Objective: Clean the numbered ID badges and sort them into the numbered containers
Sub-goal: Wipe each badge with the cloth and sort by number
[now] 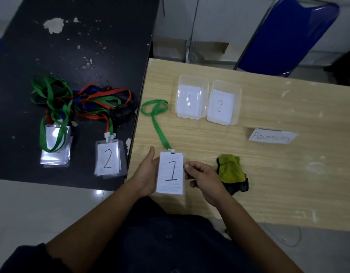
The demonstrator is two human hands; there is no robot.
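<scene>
Badge in hand: badge marked "1", held above the near edge of the wooden bench, face up to the camera.
Long axis: 12 to 6 o'clock, clip end at 12.
Lanyard: green lanyard runs from the clip toward 11 o'clock and ends in a loop lying on the wooden bench.
Right grip: right hand pinches the badge's right edge between thumb and forefinger, clamped on it.
Left grip: left hand lies at the badge's left edge with the thumb straight; its fingers are hidden behind the card, so I cannot tell whether they curl on it.
Cloth: yellow-green cloth lies on the bench at 3 o'clock from the badge, just beside the right hand, which is the nearer hand.
Containers: clear container "1" at 12 to 1 o'clock from the badge, well apart; container "2" touches its right side.
Readable writing: "1" on the held badge; "1" and "2" on slips in the containers; "2" on the top badge of a stack on the black bench at 9 o'clock; a paper strip reads roughly "Resepsionis".
Judged step: wiping comes first, with the cloth a short reach to 3 o'clock; container "1" follows.
</scene>
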